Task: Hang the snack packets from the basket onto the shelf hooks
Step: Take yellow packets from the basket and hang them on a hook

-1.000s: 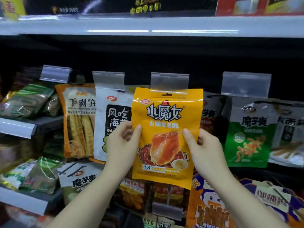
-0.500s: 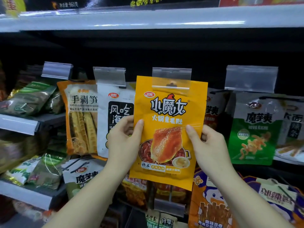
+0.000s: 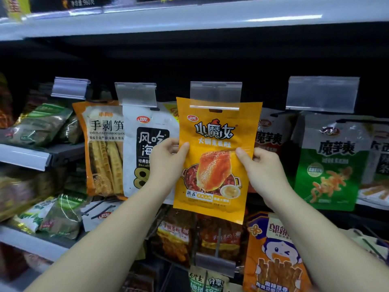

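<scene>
Both hands grip one yellow-orange snack packet (image 3: 216, 157) — left hand (image 3: 166, 163) and right hand (image 3: 261, 171) pinching its side edges — its punched hang slot just under the clear price-tag holder (image 3: 215, 94), apparently not yet hooked; the basket is out of view.

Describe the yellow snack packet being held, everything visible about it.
The yellow snack packet is a glossy, flat plastic pouch, upright, printed with dark lettering and a hotpot picture. A dark hang slot sits near its top edge, which overlaps the clear price tag holder. The left hand and right hand pinch its side edges.
</scene>
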Motion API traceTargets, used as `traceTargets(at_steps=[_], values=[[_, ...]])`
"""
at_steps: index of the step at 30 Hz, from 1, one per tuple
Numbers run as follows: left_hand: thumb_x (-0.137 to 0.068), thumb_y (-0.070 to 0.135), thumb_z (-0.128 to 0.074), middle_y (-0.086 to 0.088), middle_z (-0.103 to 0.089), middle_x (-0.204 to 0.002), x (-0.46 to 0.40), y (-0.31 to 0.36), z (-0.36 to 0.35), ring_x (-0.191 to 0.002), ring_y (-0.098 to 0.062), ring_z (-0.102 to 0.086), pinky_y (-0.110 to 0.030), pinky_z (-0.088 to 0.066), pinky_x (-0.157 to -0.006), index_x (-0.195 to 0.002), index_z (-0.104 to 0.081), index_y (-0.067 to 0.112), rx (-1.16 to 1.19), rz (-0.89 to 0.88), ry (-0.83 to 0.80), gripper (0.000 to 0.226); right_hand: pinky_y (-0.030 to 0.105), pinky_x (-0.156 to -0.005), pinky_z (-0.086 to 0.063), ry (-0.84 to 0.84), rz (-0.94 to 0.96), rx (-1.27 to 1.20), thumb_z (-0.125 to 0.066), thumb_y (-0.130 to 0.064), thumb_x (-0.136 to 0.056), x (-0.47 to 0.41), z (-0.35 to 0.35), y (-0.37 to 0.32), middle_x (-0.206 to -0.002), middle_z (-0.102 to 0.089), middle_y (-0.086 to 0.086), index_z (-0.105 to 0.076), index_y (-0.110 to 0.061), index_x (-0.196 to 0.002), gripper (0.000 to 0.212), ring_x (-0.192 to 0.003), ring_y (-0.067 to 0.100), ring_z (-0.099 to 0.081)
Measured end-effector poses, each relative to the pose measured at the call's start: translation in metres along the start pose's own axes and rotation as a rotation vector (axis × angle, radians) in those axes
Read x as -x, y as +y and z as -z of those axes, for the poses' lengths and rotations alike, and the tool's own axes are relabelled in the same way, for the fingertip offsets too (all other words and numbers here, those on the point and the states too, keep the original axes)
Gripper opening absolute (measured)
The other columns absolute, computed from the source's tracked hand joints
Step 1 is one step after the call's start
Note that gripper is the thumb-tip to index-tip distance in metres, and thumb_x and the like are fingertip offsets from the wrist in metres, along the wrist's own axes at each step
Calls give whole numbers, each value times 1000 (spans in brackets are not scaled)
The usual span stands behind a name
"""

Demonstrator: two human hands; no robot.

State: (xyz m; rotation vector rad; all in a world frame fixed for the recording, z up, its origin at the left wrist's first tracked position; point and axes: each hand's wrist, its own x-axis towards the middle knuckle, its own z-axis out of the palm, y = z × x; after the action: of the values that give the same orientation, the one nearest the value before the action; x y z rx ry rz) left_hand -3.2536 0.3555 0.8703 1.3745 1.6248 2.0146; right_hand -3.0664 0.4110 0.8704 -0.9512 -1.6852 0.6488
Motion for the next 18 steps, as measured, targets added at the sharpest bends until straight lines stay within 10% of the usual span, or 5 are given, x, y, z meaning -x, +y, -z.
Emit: traceTargets(at_steps=[10,18], values=[[-93,29,-60,-17,-69,-86,7,-5,3,-80,-31,-67,-53,-55,-76,-85,-62,4,122,-90,-21,27,53,-55,-46,6,146,-103,-45,-75,-77,11,9,-19,-65,-51,34,-42,10,-63,86,-59,47,-53],[-93,37,-56,-11,-38,-60,10,-3,6,-57,-19,-37,-29,-30,-51,-62,-45,5,114,-107,8,46,61,-62,-49,-39,106,-174,-49,-75,-75,9,3,-26,-78,-59,37,-52,18,-78,92,-71,53,-58]])
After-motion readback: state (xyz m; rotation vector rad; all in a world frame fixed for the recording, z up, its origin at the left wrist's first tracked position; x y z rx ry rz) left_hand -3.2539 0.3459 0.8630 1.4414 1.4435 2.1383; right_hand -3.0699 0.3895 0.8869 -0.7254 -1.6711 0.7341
